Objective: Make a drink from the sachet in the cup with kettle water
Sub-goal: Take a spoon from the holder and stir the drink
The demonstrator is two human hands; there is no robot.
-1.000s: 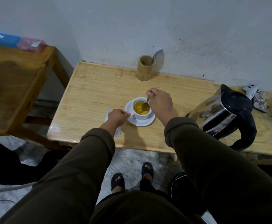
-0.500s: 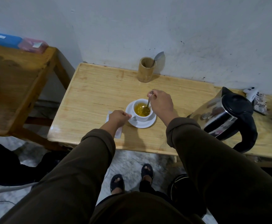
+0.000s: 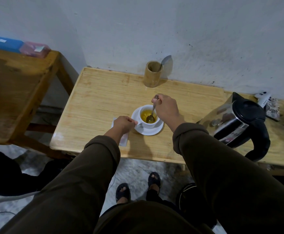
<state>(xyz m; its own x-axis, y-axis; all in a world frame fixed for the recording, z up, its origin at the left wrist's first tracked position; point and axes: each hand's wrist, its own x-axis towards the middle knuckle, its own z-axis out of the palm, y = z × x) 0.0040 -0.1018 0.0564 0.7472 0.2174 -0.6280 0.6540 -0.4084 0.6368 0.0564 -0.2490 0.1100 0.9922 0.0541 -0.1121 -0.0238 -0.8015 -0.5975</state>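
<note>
A white cup [image 3: 151,124] with yellow drink stands on a white saucer [image 3: 154,131] in the middle of the light wooden table [image 3: 95,105]. My right hand [image 3: 167,109] is shut on a metal spoon [image 3: 152,114] whose bowl sits in the drink. My left hand [image 3: 123,124] pinches the cup's handle at the saucer's left edge. A white sachet [image 3: 124,140] lies flat on the table, mostly hidden under my left wrist. The steel and black kettle [image 3: 239,123] stands to the right.
A bamboo holder [image 3: 152,74] with a spoon in it stands at the wall. A white remote [image 3: 262,98] and a dark packet [image 3: 272,110] lie behind the kettle. A darker wooden table [image 3: 14,85] with a blue box and a pink box is at left.
The spoon has moved round inside the cup, its bowl now nearer the front right. My left hand stays at the cup's handle. The camera has tilted slightly.
</note>
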